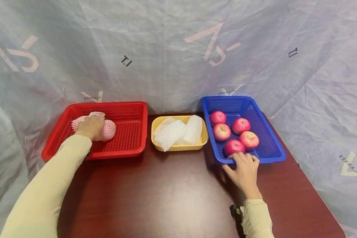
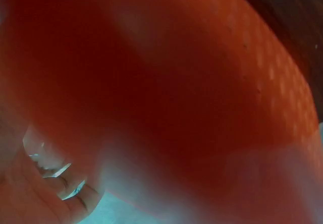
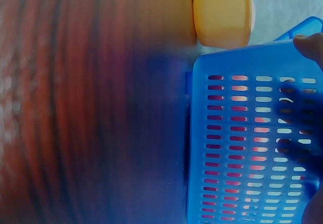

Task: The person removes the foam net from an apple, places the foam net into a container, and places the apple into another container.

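My left hand (image 1: pixel 91 128) is down inside the red basket (image 1: pixel 131 153), holding an apple in white foam netting (image 1: pixel 97 114) that shows past its fingers; the palm side is hidden in the head view. Right beside this hand sits another netted apple (image 1: pixel 109 130), and more netting (image 1: pixel 76 123) shows on its left. In the left wrist view, bent fingers (image 2: pixel 75 199) appear low at the left against a blurred red wall. My right hand (image 1: pixel 244 170) grips the near rim of the blue basket (image 1: pixel 270 145), fingers over it and thumb outside. Close to those fingertips lies a red apple (image 1: pixel 234 147).
Between the baskets stands a yellow tray (image 1: pixel 179 147) with several white foam nets (image 1: pixel 172 134). The blue basket holds several bare apples (image 1: pixel 221 132). All stand along the back of a dark red wooden table (image 1: pixel 166 185), before a grey cloth backdrop (image 1: pixel 163 49).
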{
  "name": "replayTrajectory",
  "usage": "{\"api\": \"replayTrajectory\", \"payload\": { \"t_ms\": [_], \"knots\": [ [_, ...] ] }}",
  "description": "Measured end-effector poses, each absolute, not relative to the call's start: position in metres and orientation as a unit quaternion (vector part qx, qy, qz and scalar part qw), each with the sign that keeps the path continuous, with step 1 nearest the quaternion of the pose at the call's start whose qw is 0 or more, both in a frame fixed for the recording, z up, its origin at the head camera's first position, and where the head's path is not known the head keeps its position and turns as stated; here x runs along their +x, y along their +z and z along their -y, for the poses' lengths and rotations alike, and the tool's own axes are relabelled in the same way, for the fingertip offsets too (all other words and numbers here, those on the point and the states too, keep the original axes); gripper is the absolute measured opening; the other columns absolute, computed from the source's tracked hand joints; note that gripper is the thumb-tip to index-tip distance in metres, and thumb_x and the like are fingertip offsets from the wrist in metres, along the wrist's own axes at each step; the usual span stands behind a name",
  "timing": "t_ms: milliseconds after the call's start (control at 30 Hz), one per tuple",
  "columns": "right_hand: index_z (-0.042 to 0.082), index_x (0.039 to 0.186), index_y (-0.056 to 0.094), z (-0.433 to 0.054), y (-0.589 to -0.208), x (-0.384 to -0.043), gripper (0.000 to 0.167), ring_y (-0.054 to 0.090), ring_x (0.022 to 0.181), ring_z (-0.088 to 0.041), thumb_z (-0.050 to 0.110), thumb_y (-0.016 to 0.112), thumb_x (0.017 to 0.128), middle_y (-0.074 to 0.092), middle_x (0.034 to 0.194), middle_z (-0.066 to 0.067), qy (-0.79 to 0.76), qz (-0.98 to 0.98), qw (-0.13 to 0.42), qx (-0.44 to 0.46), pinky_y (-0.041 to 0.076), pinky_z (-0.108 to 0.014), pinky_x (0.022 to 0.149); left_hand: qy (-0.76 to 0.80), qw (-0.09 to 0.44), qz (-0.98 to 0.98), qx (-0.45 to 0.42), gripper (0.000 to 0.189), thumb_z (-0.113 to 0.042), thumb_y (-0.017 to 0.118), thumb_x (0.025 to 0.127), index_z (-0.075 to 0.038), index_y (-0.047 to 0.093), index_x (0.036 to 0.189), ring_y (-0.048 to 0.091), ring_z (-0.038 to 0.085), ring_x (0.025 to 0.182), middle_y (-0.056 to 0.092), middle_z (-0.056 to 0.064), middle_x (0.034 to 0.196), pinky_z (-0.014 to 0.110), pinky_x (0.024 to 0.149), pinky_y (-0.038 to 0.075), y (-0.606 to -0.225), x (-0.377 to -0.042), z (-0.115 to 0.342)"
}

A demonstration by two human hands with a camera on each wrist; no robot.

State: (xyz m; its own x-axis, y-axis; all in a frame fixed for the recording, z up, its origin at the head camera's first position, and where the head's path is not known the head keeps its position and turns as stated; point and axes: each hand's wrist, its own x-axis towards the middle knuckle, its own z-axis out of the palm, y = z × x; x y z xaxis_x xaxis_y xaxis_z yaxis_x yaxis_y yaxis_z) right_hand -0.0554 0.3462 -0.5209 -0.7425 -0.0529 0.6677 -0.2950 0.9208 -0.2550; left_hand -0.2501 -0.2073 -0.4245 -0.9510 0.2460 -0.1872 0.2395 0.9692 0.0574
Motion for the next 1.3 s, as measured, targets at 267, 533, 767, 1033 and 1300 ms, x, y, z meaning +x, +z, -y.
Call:
{"api": "replayTrajectory", "payload": {
  "t_ms": [267,533,767,1033,1300],
  "knots": [
    [0.011,0.084,0.064,-0.346,-0.523,-0.055,0.032,0.048,0.072,-0.032,0.040,0.072,0.074,0.062,0.078,-0.008,0.174,0.915,0.349,0.100,0.030,-0.062,0.084,0.041,0.092,-0.988,0.120,0.092,-0.039,0.078,0.077,0.013,0.028,0.134,0.048,0.059,0.113,0.042,0.042,0.122,0.069,0.086,0.043,-0.445,-0.253,0.208],
    [0.011,0.084,0.064,-0.345,-0.522,-0.052,0.032,0.048,0.072,-0.032,0.040,0.073,0.073,0.063,0.078,-0.009,0.174,0.916,0.347,0.098,0.030,-0.062,0.084,0.073,0.087,-0.986,0.119,0.092,-0.042,0.079,0.071,0.009,0.031,0.131,0.051,0.060,0.105,0.040,0.043,0.119,0.068,0.086,0.044,-0.445,-0.252,0.206],
    [0.010,0.084,0.064,-0.347,-0.520,-0.055,0.032,0.048,0.073,-0.033,0.038,0.074,0.072,0.063,0.079,-0.009,0.176,0.916,0.348,0.098,0.029,-0.061,0.084,0.108,0.071,-0.982,0.141,0.082,-0.046,0.083,0.071,0.001,0.039,0.121,0.053,0.054,0.103,0.044,0.037,0.116,0.065,0.086,0.045,-0.418,-0.237,0.192],
    [0.010,0.084,0.064,-0.348,-0.516,-0.057,0.032,0.049,0.074,-0.034,0.039,0.073,0.073,0.062,0.078,-0.010,0.169,0.916,0.350,0.098,0.029,-0.061,0.083,0.087,0.023,-0.973,0.211,0.078,-0.045,0.081,0.074,-0.003,0.044,0.130,0.057,0.045,0.102,0.052,0.029,0.116,0.064,0.086,0.046,-0.361,-0.190,0.139],
    [0.010,0.084,0.064,-0.346,-0.518,-0.056,0.033,0.049,0.073,-0.034,0.038,0.075,0.072,0.063,0.078,-0.010,0.171,0.916,0.348,0.099,0.030,-0.061,0.083,0.087,-0.014,-0.938,0.334,0.076,-0.043,0.081,0.070,-0.006,0.053,0.130,0.060,0.034,0.088,0.055,0.017,0.104,0.051,0.076,0.054,-0.348,-0.141,0.086]
  ]
}}
